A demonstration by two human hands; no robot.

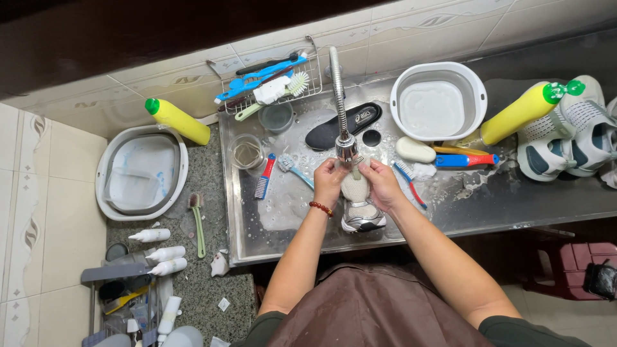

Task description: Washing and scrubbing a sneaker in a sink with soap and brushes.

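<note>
Both hands clamp a white sneaker (pixel 360 204) under the faucet (pixel 345 144), near the front edge of the steel sink tray (pixel 514 199): left hand (pixel 329 180) and right hand (pixel 380 183) each closed on one side of it. Long axis runs front to back; which end is the toe, cannot tell. Looks wet, soapy, so likely slippery, soft upper, light; grip best by the stiffer sole sides. Insole (pixel 340 125) lies behind the faucet

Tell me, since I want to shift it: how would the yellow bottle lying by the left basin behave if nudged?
The yellow bottle lies on its side, round-bodied, so it would probably roll. It rests against the white basin, which may stop it that way. It looks like plastic, so likely not fragile.
</note>
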